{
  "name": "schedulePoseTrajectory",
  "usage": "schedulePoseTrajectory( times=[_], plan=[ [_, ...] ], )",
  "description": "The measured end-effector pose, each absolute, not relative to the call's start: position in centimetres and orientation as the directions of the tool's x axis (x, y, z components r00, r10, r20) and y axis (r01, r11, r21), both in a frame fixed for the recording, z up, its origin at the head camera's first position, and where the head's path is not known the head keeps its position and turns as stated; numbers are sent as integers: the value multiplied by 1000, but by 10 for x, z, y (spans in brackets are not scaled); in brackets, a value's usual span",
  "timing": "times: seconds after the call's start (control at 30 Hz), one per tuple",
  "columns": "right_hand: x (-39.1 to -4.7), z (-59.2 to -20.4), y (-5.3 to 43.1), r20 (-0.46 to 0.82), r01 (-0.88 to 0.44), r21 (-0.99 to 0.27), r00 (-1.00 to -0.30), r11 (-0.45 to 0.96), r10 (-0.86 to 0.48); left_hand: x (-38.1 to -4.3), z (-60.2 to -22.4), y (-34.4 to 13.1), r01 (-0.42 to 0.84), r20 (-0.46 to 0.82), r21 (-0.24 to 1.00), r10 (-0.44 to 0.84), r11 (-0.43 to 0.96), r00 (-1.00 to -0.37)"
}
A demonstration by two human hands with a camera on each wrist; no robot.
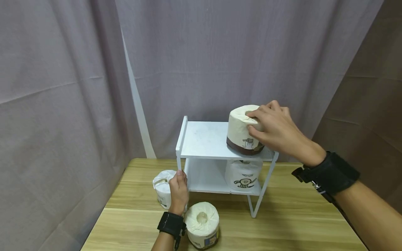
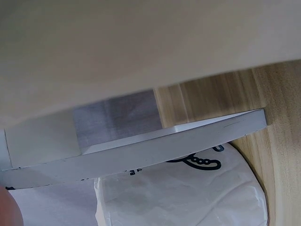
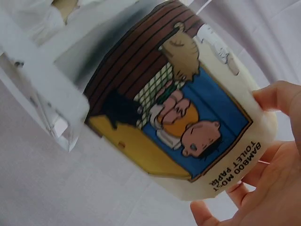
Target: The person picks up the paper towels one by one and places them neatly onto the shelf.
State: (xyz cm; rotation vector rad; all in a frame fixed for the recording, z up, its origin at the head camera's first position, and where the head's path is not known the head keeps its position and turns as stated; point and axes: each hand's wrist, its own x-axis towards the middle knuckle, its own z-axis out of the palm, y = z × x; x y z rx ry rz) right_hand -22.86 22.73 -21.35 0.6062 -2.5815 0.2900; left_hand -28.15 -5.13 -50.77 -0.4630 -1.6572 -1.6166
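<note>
Fingers of the right hand (image 1: 277, 129) grasp a cream toilet roll (image 1: 241, 129) at its top; those of the left hand (image 1: 179, 191) grip the front left leg (image 1: 179, 162) of a white rack (image 1: 205, 139). Nearest, a second cream roll (image 1: 201, 230) stands on the tabletop (image 1: 125, 212), just right of the left wrist, with wood running rightward. Left of that hand stands a white roll (image 1: 162, 192), wood between it and the tabletop's left edge. On the lower shelf (image 1: 204, 176), another white roll (image 1: 243, 176) occupies the right end. Above it, the grasped roll is near the upper shelf's (image 1: 201, 148) front edge; whether its base touches I cannot tell. White surface stretches leftward to the raised rim. The right forearm (image 1: 370, 205) slants in from near right, hand back upward, thumb on the roll's near side. Farthest hangs a grey curtain (image 1: 204, 62).
</note>
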Motion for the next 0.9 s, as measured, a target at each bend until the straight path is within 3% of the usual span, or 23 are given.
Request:
schedulePoseTrajectory(
  times=[0.37,0.53,0.77,0.9],
  plan=[
    [-228,-221,221,468,-435,-86,-812,896,-349,-278,-508,-55,703,700,704,-260,98,-665],
    [-232,-216,224,465,-506,-117,-788,855,-403,-278,-507,-60,701,693,708,-276,85,-666],
    [-245,-208,251,451,-667,-295,-728,684,-516,-278,-507,-67,684,681,723,-270,97,-681],
    [-254,-212,266,425,-695,-313,-712,647,-559,-279,-508,-71,684,685,720,-271,113,-676]
  ],
)
